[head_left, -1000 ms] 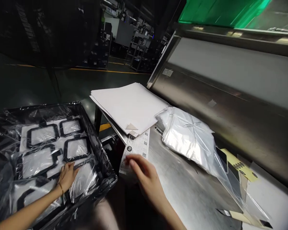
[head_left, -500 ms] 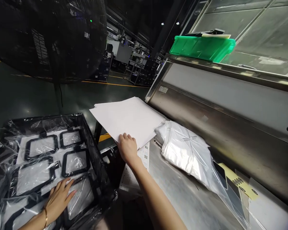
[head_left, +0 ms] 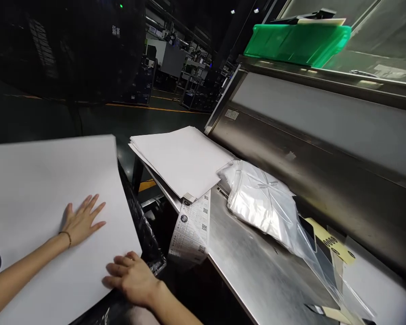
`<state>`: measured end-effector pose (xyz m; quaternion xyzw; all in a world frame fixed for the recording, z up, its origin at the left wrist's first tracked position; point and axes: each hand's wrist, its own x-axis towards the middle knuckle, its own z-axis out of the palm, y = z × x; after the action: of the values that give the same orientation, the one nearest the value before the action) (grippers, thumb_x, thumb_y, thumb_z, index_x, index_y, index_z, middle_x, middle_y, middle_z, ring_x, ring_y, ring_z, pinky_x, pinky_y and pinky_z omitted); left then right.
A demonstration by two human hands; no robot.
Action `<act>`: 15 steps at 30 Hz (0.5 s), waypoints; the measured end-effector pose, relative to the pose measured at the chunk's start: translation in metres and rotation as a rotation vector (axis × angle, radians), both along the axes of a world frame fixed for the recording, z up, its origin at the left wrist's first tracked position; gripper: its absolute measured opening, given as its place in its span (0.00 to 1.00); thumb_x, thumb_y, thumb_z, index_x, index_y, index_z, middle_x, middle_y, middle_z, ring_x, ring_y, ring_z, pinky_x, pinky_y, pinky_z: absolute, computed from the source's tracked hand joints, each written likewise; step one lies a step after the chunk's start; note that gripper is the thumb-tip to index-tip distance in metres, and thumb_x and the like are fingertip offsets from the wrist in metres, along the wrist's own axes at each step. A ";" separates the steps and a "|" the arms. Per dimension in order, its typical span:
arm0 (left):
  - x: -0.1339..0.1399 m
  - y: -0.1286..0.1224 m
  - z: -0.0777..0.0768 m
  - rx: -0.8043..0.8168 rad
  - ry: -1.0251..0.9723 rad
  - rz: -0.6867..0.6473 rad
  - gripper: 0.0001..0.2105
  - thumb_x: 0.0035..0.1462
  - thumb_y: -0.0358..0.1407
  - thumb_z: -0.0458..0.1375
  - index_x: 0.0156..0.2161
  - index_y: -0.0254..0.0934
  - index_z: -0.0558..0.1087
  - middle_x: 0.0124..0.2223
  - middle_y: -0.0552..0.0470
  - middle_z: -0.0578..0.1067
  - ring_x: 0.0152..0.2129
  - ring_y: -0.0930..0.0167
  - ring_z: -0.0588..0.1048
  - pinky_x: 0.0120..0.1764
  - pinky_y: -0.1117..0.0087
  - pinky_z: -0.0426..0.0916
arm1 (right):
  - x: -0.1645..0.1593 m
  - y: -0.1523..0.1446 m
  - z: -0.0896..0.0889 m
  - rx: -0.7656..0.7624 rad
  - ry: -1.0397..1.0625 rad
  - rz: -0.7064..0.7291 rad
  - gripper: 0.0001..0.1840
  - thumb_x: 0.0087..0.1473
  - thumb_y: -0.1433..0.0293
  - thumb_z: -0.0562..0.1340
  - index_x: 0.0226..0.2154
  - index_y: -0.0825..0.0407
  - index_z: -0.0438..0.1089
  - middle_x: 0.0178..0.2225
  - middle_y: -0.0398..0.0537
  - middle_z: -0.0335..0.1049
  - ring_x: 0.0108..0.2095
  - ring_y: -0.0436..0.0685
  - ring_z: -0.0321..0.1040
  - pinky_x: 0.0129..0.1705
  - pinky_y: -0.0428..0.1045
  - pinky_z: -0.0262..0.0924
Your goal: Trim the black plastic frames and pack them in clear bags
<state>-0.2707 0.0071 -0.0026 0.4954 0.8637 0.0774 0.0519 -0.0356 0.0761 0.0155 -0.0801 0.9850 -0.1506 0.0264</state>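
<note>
A large white sheet of paper [head_left: 47, 180] covers the top of the black plastic-lined box [head_left: 149, 234] at the left. My left hand [head_left: 82, 221] lies flat on the sheet near its middle, fingers spread. At the sheet's near right corner is my right hand [head_left: 131, 277], palm down, its slightly bent fingers resting on the paper. Whatever lies in the box is hidden under the sheet. To the right, a stack of white sheets [head_left: 182, 160] sits on the end of the metal table.
Clear plastic bags [head_left: 264, 198] lie on the metal table [head_left: 237, 266]. A printed label strip [head_left: 191, 230] hangs over its edge. Yellow card [head_left: 331, 241] and a cutter-like tool [head_left: 314, 309] lie at the right. A green bin [head_left: 294, 43] sits on the ledge above.
A white sheet has come from the stack onto the box, covering the black frames seen there earlier. My right hand has moved from the stack down to the left; my left hand now rests on the sheet.
</note>
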 end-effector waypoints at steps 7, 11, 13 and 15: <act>-0.024 -0.006 -0.082 -0.176 -0.193 0.130 0.26 0.56 0.45 0.53 0.58 0.41 0.57 0.65 0.46 0.49 0.61 0.54 0.46 0.57 0.40 0.38 | -0.013 0.003 -0.015 -0.054 -0.412 -0.219 0.15 0.55 0.63 0.59 0.43 0.54 0.66 0.47 0.50 0.64 0.48 0.59 0.62 0.48 0.61 0.59; -0.026 -0.011 -0.079 -0.139 -0.243 0.181 0.26 0.56 0.44 0.54 0.58 0.41 0.57 0.65 0.46 0.48 0.61 0.54 0.45 0.58 0.40 0.35 | -0.014 0.002 -0.022 -0.088 -0.509 -0.349 0.16 0.57 0.59 0.57 0.40 0.55 0.67 0.40 0.49 0.68 0.39 0.54 0.67 0.40 0.55 0.65; -0.018 -0.013 -0.071 -0.100 -0.269 0.204 0.25 0.56 0.43 0.55 0.58 0.40 0.58 0.64 0.46 0.49 0.60 0.53 0.46 0.57 0.40 0.37 | -0.011 -0.001 -0.020 -0.103 -0.467 -0.450 0.16 0.57 0.60 0.57 0.41 0.56 0.66 0.40 0.49 0.68 0.38 0.54 0.67 0.39 0.55 0.65; -0.002 -0.009 -0.058 -0.054 -0.339 0.170 0.23 0.56 0.40 0.55 0.56 0.38 0.59 0.62 0.44 0.54 0.58 0.54 0.53 0.56 0.41 0.47 | -0.001 -0.008 -0.012 -0.124 -0.353 -0.543 0.16 0.55 0.62 0.59 0.43 0.56 0.65 0.45 0.52 0.66 0.43 0.58 0.66 0.43 0.58 0.63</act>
<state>-0.2725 -0.0021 -0.0604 0.3988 0.8831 0.1406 0.2032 -0.0364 0.0684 0.0038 0.2115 0.9395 -0.2235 0.1504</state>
